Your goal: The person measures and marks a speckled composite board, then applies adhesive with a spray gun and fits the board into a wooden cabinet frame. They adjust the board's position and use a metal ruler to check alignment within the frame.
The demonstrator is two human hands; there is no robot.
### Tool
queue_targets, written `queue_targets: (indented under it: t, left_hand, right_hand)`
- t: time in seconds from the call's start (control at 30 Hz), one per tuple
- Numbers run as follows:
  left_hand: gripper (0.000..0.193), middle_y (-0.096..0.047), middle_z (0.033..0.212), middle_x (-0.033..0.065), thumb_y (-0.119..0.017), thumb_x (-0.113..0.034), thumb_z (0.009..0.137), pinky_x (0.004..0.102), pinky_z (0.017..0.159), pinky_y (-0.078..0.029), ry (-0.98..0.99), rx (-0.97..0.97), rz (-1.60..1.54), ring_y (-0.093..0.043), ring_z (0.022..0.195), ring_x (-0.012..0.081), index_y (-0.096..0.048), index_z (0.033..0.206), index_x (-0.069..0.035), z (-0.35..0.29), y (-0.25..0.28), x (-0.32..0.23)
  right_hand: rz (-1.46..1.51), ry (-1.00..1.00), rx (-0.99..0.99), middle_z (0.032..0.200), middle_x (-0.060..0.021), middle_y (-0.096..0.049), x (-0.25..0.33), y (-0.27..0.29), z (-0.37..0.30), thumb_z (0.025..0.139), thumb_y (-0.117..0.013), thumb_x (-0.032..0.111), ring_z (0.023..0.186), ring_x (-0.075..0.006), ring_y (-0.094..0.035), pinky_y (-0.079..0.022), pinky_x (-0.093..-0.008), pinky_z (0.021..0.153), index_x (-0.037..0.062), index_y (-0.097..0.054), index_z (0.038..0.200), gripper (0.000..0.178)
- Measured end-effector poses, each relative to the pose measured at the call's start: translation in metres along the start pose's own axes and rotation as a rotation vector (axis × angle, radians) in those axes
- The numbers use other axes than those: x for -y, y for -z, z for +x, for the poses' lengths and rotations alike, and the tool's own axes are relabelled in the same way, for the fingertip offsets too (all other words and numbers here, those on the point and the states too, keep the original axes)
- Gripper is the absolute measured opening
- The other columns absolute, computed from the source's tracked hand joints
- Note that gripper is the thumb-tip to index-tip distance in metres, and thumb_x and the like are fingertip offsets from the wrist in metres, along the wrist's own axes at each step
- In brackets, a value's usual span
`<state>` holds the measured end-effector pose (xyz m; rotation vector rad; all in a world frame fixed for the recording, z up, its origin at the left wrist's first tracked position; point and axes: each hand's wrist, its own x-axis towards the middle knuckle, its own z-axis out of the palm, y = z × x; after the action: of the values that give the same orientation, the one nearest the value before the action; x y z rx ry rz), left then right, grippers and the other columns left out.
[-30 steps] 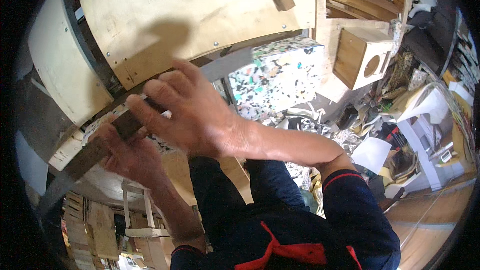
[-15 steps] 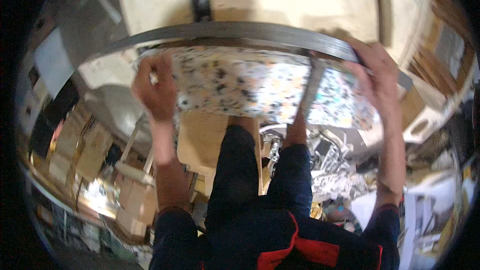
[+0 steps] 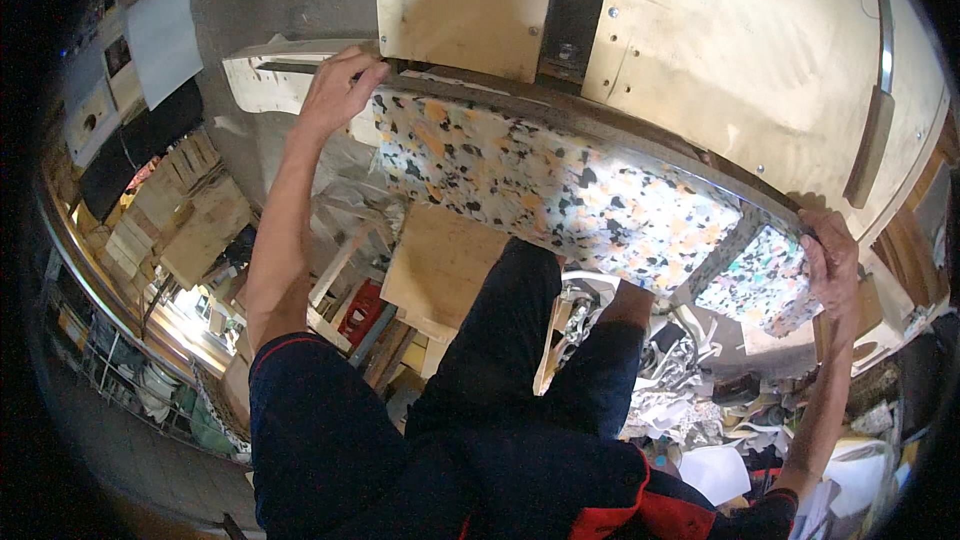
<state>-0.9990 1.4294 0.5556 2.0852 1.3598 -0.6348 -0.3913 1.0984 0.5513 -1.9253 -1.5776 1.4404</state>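
A long panel faced with speckled foam [image 3: 540,180] in white, black and orange spans the space before me, tilted down to the right. A dark, narrow bar [image 3: 640,145] runs along its upper edge, and a grey strip [image 3: 725,248] crosses the foam near the right end. My left hand [image 3: 342,90] is closed over the panel's upper left corner, its fingertips partly hidden. Around the right end, the fingers of my right hand [image 3: 832,255] are wrapped, with the thumb side against the foam.
Pale plywood boards [image 3: 730,50] with screw holes lie beyond the panel, split by a dark gap [image 3: 578,15]. A slotted whitish piece [image 3: 285,75] sits by my left hand. Below are a wooden board [image 3: 440,270], a red object [image 3: 362,312] and crumpled scraps [image 3: 670,370] around my legs.
The panel has swung so its right end sits lower and nearer. Both hands moved with it, the left farther away and the right closer. The view has shifted and become sharper.
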Motion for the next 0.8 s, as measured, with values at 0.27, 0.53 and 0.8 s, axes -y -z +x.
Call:
queue_targets:
  t: [0.27,0.53,0.8]
  left_hand:
    - [0.031,-0.066,0.090,0.0134,-0.078,-0.026,0.089,0.0396,0.077,-0.049,-0.218,-0.001,-0.246,-0.062,0.085,0.0276,-0.076,0.109,-0.002,-0.012,0.006,0.003]
    - [0.038,-0.068,0.103,0.0132,-0.079,-0.028,0.089,0.0378,0.086,-0.050,-0.194,0.032,-0.256,-0.063,0.096,0.0276,-0.074,0.118,-0.004,-0.014,-0.006,0.023]
    - [0.032,-0.066,0.114,0.0147,-0.066,-0.023,0.099,0.0400,0.101,-0.048,-0.273,0.036,-0.026,-0.064,0.107,0.0304,-0.072,0.126,-0.008,-0.016,-0.019,0.069]
  right_hand:
    - [-0.118,-0.212,0.036,0.108,-0.0229,-0.069,0.011,0.003,-0.009,0.099,-0.059,0.023,0.101,-0.0347,-0.066,-0.050,-0.0410,0.092,-0.0052,-0.069,0.119,0.035]
    - [-0.123,-0.221,-0.079,0.124,-0.0196,-0.068,0.019,-0.010,-0.027,0.100,-0.060,0.027,0.118,-0.0333,-0.063,-0.048,-0.0405,0.103,-0.0004,-0.071,0.124,0.038]
    - [-0.180,-0.275,-0.116,0.121,-0.0178,-0.071,0.014,-0.016,-0.032,0.090,-0.073,0.021,0.112,-0.0331,-0.064,-0.048,-0.0433,0.100,0.0067,-0.075,0.120,0.033]
